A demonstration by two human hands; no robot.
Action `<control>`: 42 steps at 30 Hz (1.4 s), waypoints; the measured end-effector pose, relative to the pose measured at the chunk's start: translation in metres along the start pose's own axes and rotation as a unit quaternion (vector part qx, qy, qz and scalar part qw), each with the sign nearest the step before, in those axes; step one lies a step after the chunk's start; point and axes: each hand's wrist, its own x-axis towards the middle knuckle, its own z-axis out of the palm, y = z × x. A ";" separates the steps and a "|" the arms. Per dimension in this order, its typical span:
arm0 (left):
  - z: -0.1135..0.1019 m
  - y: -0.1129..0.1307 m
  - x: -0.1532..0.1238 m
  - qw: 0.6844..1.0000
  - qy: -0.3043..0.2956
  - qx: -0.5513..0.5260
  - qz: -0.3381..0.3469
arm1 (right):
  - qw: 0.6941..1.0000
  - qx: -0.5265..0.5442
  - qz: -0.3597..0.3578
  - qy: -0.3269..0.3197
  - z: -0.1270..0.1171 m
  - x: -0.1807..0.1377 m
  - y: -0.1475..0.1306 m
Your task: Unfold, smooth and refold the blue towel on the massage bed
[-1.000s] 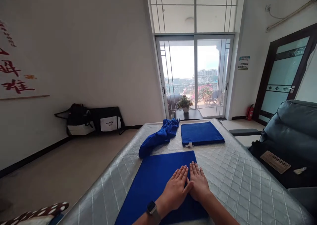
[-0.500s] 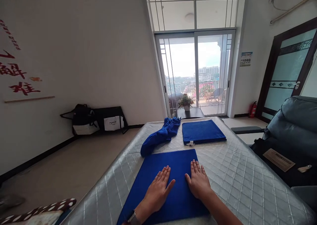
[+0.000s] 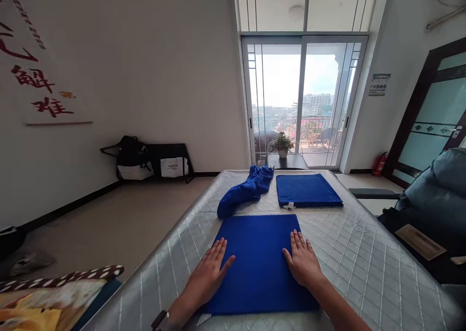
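A flat blue cloth (image 3: 260,268) is spread in front of me, with a small white tag at its near left corner. My left hand (image 3: 209,270) lies along the cloth's left edge, fingers stretched out and thumb apart. Across from it, my right hand (image 3: 301,260) rests flat on the right edge with its fingers extended. Beyond, a folded stack of blue cloths (image 3: 308,190) shows a white label at its near edge. To the left of that stack sits a crumpled blue cloth (image 3: 247,190), close to the far edge of the flat one.
A silver quilted mattress (image 3: 349,253) bears the cloths. A dark chair (image 3: 437,190) stands at the right, a potted plant (image 3: 282,146) beyond the far end. Black bags (image 3: 133,161) lie against the left wall, and patterned bedding (image 3: 61,297) is at the lower left.
My left hand has slid leftward from the cloth's middle to its left edge. The right hand stays at the right edge. The camera view has shifted, so the room appears further right.
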 end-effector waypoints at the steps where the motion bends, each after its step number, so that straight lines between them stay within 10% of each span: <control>1: -0.001 0.000 0.000 1.000 0.002 -0.001 0.003 | 1.000 -0.003 0.000 0.002 0.001 0.000 0.000; 42: -0.008 0.018 -0.002 0.995 0.074 0.065 -0.032 | 1.000 0.016 -0.006 0.021 0.005 -0.038 -0.004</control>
